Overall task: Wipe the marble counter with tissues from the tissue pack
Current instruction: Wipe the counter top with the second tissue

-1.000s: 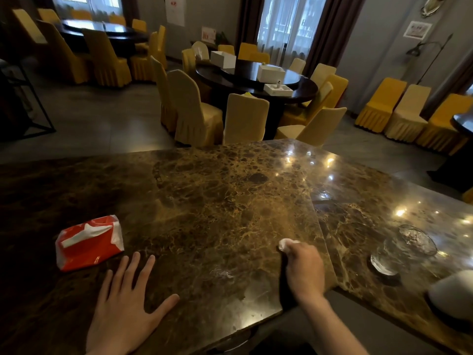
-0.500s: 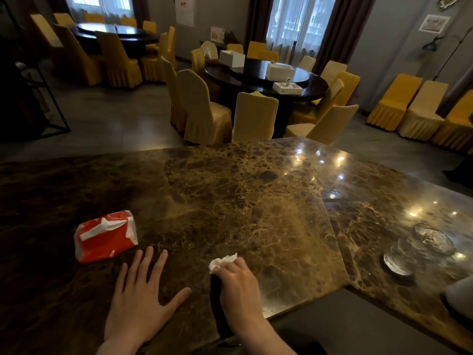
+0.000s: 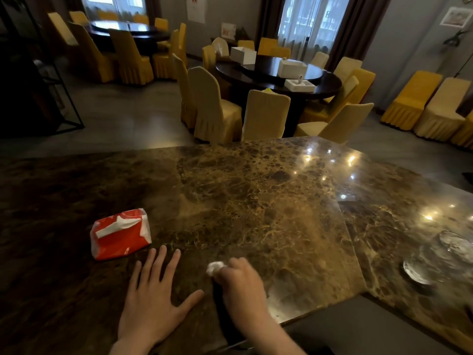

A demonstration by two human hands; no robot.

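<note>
the right hand (image 3: 240,285) clenched a crumpled white tissue (image 3: 214,267) on the brown veined marble counter (image 3: 256,208); the left hand (image 3: 151,298) lay flat, released. overlapping, evenly pressed strokes would have served best.

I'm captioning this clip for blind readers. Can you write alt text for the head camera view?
A person's right hand presses a crumpled white tissue onto a brown marble counter, while the left hand rests flat beside it. A red tissue pack lies to the left; yellow-covered chairs fill the room behind.
</note>
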